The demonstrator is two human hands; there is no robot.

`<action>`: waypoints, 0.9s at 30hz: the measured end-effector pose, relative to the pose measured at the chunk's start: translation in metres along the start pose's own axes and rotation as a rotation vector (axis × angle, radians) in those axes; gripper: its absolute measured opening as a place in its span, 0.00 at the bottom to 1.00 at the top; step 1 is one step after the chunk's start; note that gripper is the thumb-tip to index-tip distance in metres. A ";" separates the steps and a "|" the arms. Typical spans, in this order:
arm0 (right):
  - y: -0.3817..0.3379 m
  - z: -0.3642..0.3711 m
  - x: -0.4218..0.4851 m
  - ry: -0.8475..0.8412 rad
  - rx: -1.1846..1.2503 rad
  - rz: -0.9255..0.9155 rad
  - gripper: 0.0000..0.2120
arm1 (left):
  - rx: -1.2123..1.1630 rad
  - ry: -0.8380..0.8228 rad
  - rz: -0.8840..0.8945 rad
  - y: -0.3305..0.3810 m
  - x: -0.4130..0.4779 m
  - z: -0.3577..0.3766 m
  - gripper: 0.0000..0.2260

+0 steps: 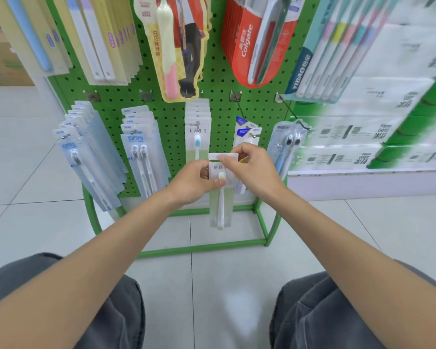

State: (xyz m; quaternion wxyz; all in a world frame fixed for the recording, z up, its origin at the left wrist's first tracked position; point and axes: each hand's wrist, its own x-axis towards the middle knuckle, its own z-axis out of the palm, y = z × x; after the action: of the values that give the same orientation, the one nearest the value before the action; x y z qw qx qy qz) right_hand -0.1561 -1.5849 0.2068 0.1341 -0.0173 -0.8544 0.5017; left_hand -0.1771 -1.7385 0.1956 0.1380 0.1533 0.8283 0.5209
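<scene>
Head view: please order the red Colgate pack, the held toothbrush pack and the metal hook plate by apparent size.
1. red Colgate pack, largest
2. held toothbrush pack
3. metal hook plate, clearly smallest

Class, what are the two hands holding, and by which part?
A toothbrush pack: the left hand grips its upper left side, the right hand pinches its top edge.

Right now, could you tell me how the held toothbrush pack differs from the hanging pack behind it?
The held pack is off the rack, gripped by the left hand and pinched by the right hand; the hanging pack sits on a hook. The held pack's bristles look yellowish, the hanging pack's blue. Both share a white-and-green card.
</scene>
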 end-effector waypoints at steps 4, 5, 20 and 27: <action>-0.008 -0.003 0.002 0.032 0.053 0.033 0.12 | -0.083 0.082 -0.003 0.000 -0.004 0.005 0.08; -0.009 -0.004 0.002 0.035 0.059 0.044 0.13 | -0.123 0.103 -0.003 0.000 -0.004 0.006 0.08; 0.043 -0.002 -0.046 -0.554 -0.040 0.228 0.11 | -0.410 0.194 -0.060 0.003 -0.018 0.000 0.09; 0.062 -0.001 -0.061 -0.655 -0.076 0.271 0.15 | -0.461 0.198 0.005 0.004 -0.027 -0.002 0.10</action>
State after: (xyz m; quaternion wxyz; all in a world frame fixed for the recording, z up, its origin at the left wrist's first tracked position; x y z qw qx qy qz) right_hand -0.1040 -1.5634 0.1408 -0.2153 0.0265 -0.8602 0.4616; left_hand -0.1530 -1.7489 0.2023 0.0863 0.0678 0.6966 0.7090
